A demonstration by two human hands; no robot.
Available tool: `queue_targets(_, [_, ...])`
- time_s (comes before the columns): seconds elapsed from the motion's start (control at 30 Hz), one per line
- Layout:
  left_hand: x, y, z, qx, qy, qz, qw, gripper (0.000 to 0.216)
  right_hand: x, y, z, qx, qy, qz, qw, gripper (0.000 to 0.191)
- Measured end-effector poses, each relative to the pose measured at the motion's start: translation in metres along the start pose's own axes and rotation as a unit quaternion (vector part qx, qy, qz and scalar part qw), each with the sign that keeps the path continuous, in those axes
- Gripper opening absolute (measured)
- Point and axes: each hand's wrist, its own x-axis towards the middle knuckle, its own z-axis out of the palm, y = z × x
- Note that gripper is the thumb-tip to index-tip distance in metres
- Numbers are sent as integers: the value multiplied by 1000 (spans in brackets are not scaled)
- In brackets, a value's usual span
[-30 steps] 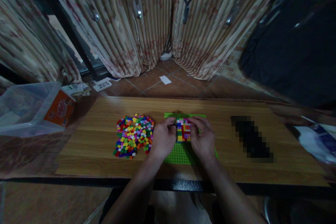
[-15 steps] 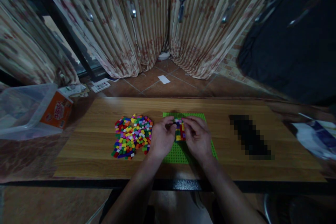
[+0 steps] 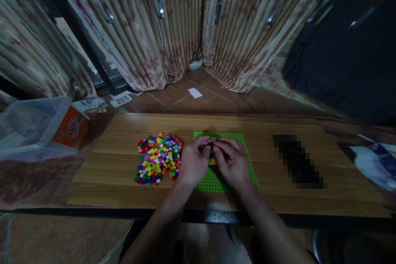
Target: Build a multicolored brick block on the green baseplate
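Note:
A green studded baseplate (image 3: pixel 208 181) lies on the wooden tabletop beneath both hands. Over its far half, my left hand (image 3: pixel 194 161) and my right hand (image 3: pixel 232 161) come together, fingers curled and thumbs bent inward. Their fingertips close from both sides on small building bricks (image 3: pixel 212 161), showing yellow and dark colours in the gap. Most of these bricks are covered by the fingers, so I cannot tell which single brick each hand pinches. Left of my left hand spreads a loose pile of many-coloured bricks (image 3: pixel 159 159).
A black pixelated patch (image 3: pixel 298 161) covers something on the table's right side. On the floor at left stands a clear plastic bin (image 3: pixel 31 132) with an orange label. White and blue packaging (image 3: pixel 374 165) lies off the right end. Curtains (image 3: pixel 173 37) hang beyond the table.
Both hands have drawn closer together over the bricks, hiding more of the coloured rows between them. The whole view has shifted slightly; the pile and baseplate stay in place.

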Motion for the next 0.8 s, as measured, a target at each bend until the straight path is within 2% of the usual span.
queue_targets(0.8, [0,-7,2,-37,-24,12,999,28,1,0,-1,10,-7,-7,1000,17])
